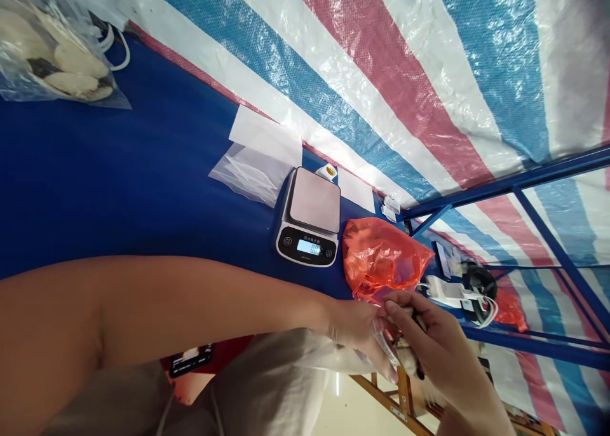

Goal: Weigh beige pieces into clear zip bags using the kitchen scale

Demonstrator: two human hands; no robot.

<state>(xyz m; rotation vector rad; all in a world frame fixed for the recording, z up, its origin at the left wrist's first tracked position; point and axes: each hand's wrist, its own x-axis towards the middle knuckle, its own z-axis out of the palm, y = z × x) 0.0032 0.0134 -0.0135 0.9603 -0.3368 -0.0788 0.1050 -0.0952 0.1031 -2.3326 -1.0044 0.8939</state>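
A: Status of hands, pls?
B: Close tog., both at clear plastic bag [389,353]. R hand [431,334] w/ thumb + finger pinched on its edge; L hand [359,331] against it, grip firm or loose, can't tell.
A: Bag whereabouts?
B: Btwn hands, nr mouth of red bag [376,255]. Pale bits [406,358] by R palm; inside bag or not, can't tell.
A: And on blue worktop [143,175]?
B: Digital scale [314,204] w/ lit display, digits partly blurred, just beside red bag. Flat clear sachets [250,172] on other side of scale.
A: Far L?
B: Fuller clear bag [71,58] w/ pale sliced pieces.
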